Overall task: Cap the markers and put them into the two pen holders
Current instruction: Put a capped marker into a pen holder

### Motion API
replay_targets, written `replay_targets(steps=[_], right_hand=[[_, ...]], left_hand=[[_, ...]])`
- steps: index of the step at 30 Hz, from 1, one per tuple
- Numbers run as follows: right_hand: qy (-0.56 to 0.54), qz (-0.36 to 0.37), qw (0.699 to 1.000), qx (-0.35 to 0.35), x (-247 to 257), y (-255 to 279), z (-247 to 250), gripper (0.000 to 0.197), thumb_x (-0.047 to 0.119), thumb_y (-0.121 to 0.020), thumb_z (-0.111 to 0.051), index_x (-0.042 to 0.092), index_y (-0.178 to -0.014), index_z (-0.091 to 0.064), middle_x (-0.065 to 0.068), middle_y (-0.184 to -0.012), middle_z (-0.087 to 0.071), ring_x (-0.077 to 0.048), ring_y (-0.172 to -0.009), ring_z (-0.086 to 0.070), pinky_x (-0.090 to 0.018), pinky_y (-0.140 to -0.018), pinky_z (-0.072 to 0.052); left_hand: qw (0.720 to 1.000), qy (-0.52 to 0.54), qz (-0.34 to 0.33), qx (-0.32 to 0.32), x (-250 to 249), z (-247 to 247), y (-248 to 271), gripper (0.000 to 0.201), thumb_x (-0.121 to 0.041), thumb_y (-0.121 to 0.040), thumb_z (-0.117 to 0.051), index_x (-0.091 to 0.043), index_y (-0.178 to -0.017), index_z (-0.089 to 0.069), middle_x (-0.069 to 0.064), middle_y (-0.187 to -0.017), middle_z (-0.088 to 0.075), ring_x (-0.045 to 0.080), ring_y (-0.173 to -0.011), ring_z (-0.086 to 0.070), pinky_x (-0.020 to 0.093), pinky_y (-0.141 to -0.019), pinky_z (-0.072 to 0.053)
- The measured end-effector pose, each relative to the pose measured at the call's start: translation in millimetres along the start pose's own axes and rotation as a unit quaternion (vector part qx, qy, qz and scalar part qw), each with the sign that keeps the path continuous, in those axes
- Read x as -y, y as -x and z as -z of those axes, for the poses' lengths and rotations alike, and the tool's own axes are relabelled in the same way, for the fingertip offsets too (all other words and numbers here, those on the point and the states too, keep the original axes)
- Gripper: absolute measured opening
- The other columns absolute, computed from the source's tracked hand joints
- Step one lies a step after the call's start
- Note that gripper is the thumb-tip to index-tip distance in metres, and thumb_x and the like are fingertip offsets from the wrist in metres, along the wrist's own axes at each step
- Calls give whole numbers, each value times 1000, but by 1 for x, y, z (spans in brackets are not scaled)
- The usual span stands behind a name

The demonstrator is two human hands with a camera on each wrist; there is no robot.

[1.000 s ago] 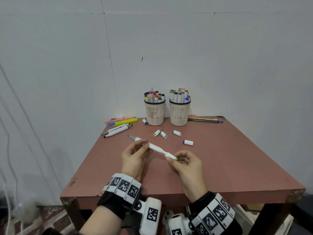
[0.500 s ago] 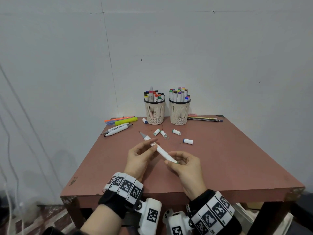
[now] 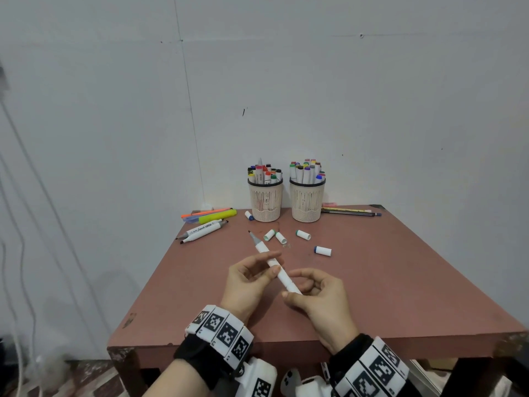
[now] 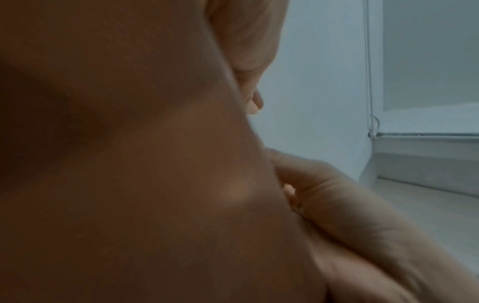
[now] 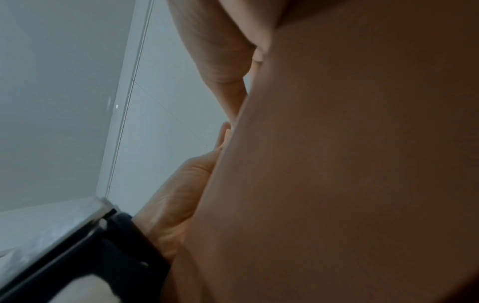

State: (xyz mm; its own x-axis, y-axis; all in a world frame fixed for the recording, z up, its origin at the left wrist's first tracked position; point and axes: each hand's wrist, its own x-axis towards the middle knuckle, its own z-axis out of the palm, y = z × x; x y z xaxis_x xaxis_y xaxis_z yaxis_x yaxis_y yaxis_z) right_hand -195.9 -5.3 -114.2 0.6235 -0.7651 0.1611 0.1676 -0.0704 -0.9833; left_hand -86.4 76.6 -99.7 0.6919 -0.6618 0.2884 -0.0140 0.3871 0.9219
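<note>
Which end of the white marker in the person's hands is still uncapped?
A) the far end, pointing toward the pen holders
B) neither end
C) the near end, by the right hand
A: the marker shows a bare grey tip at its far end, aimed toward the left pen holder.

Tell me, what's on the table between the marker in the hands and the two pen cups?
Three loose caps lie on that stretch of table, seen in the head view.
</note>
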Motion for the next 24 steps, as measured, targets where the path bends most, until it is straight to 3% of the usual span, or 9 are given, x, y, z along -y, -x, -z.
replay_targets(steps=[6,10,13,16,19,24], right_hand=[[-10,-3,1000,-7,3,1,0,35,-8,-62,-81,21,-79,-74,-3,-58,-56,-22,-59,-57,-41,-70,-54],[-64,-21,998,-15,3,0,0,35,-11,-64,-78,14,-89,-73,-4,-60,-57,-21,-62,-58,-36,-70,-51],[-111,-43,993,-27,4,-3,1,28,-11,-69,-75,9,-89,-72,-7,-69,-64,-18,-66,-59,-29,-69,-50],[-173,-70,981,-45,9,-4,0,21,-11,-74,-69,2,-90,-70,-11,-77,-68,-12,-61,-58,-20,-60,-48],[-316,-106,940,-76,15,-6,6,17,-14,-80,-60,-2,-93,-65,-9,-76,-64,-10,-57,-55,-15,-52,-48],[-498,-107,854,-106,24,-10,27,11,3,-88,-55,3,-94,-64,-6,-85,-61,-11,-73,-55,-16,-57,-53]], left_hand=[[998,-60,-18,13,1,2,0,19,11,-80,-64,-7,-84,-71,6,-84,-73,12,-81,-67,20,-76,-52],[997,-71,-11,11,-1,3,-1,17,8,-82,-65,-6,-88,-71,6,-84,-74,14,-80,-67,22,-78,-54],[995,-95,-12,2,-3,2,0,17,3,-84,-65,-11,-90,-72,0,-76,-72,9,-75,-65,19,-73,-52],[989,-145,-27,17,-6,1,5,25,2,-85,-64,-17,-97,-72,-2,-84,-72,5,-81,-65,15,-75,-49],[985,-170,-34,12,-13,2,9,30,3,-84,-64,-23,-97,-72,-3,-93,-74,8,-91,-68,15,-78,-50],[984,-174,-35,-9,-51,8,-3,29,8,-83,-62,-20,-89,-70,-7,-88,-73,-1,-83,-67,10,-73,-49]])
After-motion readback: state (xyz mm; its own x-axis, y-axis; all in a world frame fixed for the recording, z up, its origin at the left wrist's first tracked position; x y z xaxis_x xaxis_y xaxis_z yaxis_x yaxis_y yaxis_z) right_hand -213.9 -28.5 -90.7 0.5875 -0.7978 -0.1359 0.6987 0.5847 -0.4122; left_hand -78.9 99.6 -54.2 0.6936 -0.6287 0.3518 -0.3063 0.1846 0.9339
